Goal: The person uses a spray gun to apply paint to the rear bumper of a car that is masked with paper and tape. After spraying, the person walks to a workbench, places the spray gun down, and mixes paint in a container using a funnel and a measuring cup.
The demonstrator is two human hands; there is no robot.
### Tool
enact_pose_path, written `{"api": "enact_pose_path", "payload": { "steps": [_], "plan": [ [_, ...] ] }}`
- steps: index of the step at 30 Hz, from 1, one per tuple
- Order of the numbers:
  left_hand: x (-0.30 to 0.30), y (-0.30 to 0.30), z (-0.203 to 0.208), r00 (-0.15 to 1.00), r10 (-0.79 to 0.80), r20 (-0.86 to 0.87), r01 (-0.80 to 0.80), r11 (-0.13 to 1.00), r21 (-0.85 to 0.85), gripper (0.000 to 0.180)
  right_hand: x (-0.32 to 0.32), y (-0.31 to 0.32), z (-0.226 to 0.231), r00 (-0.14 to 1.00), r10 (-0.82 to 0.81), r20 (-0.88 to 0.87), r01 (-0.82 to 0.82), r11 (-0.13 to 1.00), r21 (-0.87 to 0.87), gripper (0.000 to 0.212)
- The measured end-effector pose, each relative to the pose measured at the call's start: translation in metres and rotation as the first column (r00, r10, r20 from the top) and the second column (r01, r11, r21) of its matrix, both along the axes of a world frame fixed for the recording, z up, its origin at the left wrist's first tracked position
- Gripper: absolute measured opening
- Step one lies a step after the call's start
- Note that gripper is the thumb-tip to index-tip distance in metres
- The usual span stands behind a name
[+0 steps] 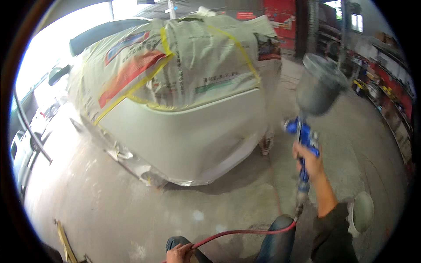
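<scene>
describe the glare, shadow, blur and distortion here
Head view: glare bleaches the upper left; the rounded grey cup on the blue spray gun looks blurred; same view: soft shadow below the smooth white car panel; also head view: fisheye bending curves the long cluttered shelves at right.

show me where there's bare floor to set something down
Bare floor spreads in front of the white panel, between the yellowish strip and left hand. Another mostly bare patch lies between the white bucket and shelves. It is crowded along those shelves and where the red hose meets the spray gun in the right hand.
</scene>
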State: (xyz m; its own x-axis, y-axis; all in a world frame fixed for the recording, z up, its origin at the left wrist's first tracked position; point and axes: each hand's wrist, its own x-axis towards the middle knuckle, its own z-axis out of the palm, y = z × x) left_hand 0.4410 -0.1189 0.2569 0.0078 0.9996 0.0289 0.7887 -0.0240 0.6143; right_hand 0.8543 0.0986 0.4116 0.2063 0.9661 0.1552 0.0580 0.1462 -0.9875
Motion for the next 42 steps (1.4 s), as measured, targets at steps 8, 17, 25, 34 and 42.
{"api": "enact_pose_path", "payload": {
  "steps": [8,17,25,34,42],
  "plan": [
    [0.032,-0.022,0.006,0.991,0.010,-0.136,-0.030,0.989,-0.145,0.021,-0.039,-0.048,-0.091,0.684,0.618,-0.387,-0.643,0.762,0.081,0.033],
    [0.063,-0.011,-0.003,0.930,0.259,-0.260,-0.272,0.962,-0.015,0.020,0.013,0.032,-0.207,0.908,-0.101,-0.406,0.177,0.972,0.155,0.022],
    [0.072,-0.009,-0.023,0.929,0.170,-0.330,-0.184,0.983,-0.012,0.020,-0.007,0.004,-0.220,0.853,0.349,-0.387,-0.299,0.936,0.186,0.021],
    [0.096,0.002,-0.019,0.928,0.252,-0.276,-0.266,0.964,-0.013,0.019,0.031,0.075,-0.230,0.894,-0.153,-0.421,0.237,0.959,0.156,0.009],
    [0.084,0.010,-0.032,0.941,0.209,-0.267,-0.228,0.973,-0.043,0.018,0.021,0.031,-0.229,0.895,0.172,-0.411,-0.150,0.985,0.086,0.011]
  ]
}}
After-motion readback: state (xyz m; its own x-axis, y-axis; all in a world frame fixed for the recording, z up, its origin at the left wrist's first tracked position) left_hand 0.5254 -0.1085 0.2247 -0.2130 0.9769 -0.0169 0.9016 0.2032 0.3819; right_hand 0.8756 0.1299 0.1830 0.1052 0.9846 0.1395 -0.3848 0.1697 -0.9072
